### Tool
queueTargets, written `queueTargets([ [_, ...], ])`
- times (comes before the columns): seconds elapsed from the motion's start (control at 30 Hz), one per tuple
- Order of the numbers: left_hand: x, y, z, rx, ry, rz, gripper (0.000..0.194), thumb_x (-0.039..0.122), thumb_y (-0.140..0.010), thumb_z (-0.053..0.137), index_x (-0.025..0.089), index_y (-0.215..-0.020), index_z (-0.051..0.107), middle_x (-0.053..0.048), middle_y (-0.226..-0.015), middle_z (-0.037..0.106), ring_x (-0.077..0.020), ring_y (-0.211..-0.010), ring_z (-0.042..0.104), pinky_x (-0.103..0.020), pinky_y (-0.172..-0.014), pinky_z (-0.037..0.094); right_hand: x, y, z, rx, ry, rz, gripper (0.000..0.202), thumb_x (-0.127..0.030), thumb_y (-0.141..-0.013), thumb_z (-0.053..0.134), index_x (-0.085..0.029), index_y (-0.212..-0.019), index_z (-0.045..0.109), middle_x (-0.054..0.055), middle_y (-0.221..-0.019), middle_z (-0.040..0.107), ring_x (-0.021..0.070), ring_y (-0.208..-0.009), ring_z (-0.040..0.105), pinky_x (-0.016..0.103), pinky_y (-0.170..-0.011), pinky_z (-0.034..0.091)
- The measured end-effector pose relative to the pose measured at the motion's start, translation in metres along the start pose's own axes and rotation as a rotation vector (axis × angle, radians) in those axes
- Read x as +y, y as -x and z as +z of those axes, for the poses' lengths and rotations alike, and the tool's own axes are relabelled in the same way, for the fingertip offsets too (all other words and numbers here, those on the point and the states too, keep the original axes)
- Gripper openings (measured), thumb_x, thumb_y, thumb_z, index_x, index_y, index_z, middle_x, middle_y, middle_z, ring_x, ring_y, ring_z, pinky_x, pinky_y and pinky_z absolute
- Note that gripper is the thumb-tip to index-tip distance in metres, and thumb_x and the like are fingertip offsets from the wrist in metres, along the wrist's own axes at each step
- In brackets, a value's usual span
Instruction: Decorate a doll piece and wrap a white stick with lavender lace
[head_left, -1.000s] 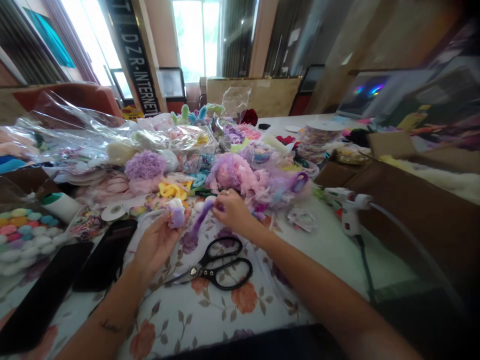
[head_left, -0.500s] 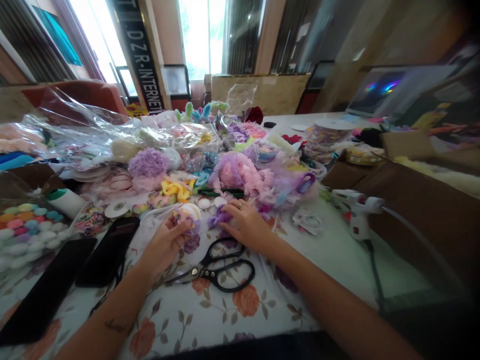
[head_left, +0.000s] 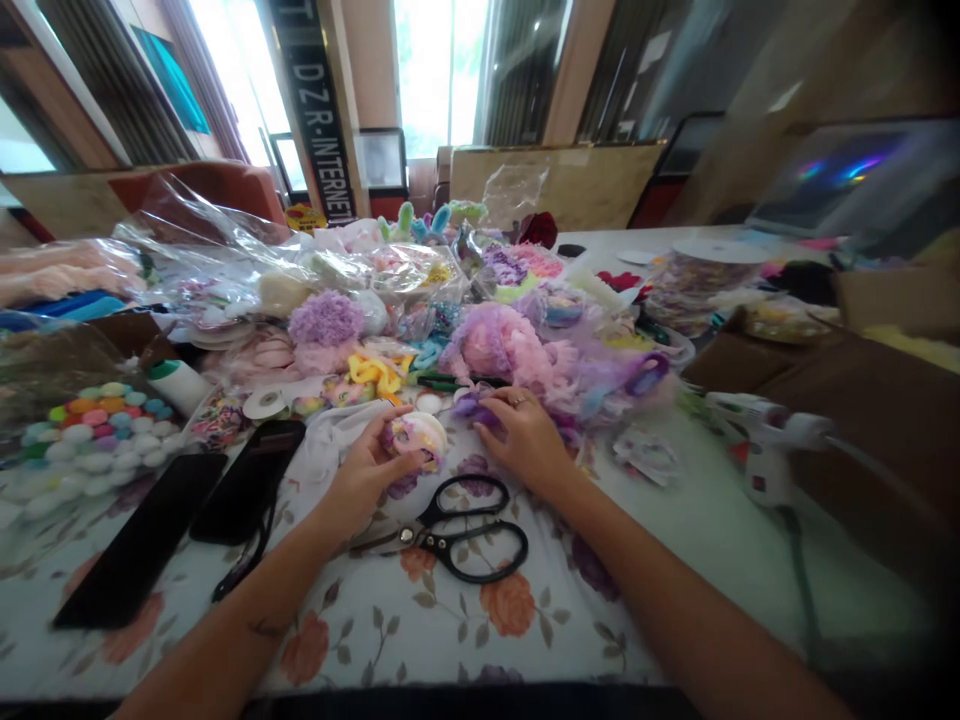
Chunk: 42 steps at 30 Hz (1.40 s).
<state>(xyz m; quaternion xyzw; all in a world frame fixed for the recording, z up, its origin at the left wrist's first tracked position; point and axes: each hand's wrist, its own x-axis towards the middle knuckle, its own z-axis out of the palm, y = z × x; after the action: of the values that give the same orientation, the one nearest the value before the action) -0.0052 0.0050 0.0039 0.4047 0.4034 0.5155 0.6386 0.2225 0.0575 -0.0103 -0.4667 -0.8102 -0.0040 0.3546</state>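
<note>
Between the thumb and fingers of my left hand [head_left: 367, 470] is a small round doll-face piece [head_left: 420, 440], white with pink, purple and yellow on it; its finer details are blurred. To its right, my right hand [head_left: 529, 440] has its fingers curled around a crumpled purple fabric piece [head_left: 471, 407], partly hidden under them. Below both hands lies a pair of black-handled scissors [head_left: 450, 540], blades towards the left and partly behind my left forearm. A white round disc [head_left: 429, 402] lies just behind the doll-face piece.
Two black phones [head_left: 142, 545] and a bag of coloured pom-poms [head_left: 105, 435] lie on the left. A glue gun [head_left: 765, 440] stands by a cardboard box [head_left: 847, 430] on the right. Behind the hands are heaped pink and purple yarn [head_left: 502, 345] and plastic bags [head_left: 217, 240].
My view has turned slightly left. My left hand has moved right with the doll-face piece, tilting it. My right hand has shifted a little right and away with the purple fabric.
</note>
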Motion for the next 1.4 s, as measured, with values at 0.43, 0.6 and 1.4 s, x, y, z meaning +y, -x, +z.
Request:
queueTargets([
  [0.43,0.001,0.008,0.005,0.013,-0.165,0.076,0.049,0.026,-0.059,0.085,0.019,-0.095,0.053,0.003,-0.079,0.061,-0.0080,-0.058,0.054,-0.017,-0.050,0.042,-0.061,0.015,-0.001,-0.359,-1.101,0.452,0.034,-0.044,-0.077,0.070,-0.017,-0.098,0.065,0.005,-0.092,0.070,0.0176,-0.080,0.065,0.028,-0.070,0.052],
  [0.6,0.007,0.011,0.014,-0.044,-0.175,0.116,0.034,0.027,-0.069,0.078,0.018,-0.096,0.060,-0.003,-0.087,0.065,-0.0116,-0.070,0.058,-0.020,-0.062,0.047,-0.056,0.012,-0.003,-0.369,-1.241,0.608,0.031,-0.041,-0.073,0.075,-0.017,-0.089,0.065,0.000,-0.081,0.066,0.0115,-0.068,0.059,0.022,-0.059,0.046],
  [1.4,-0.007,0.002,-0.008,0.032,-0.250,0.130,0.044,0.038,-0.079,0.069,0.020,-0.119,0.067,0.000,-0.069,0.062,-0.0078,-0.056,0.052,-0.018,-0.050,0.041,-0.056,0.016,0.010,-0.254,-1.352,0.739,0.030,-0.045,-0.075,0.073,-0.019,-0.089,0.068,0.000,-0.080,0.066,0.0107,-0.066,0.058,0.023,-0.061,0.048],
])
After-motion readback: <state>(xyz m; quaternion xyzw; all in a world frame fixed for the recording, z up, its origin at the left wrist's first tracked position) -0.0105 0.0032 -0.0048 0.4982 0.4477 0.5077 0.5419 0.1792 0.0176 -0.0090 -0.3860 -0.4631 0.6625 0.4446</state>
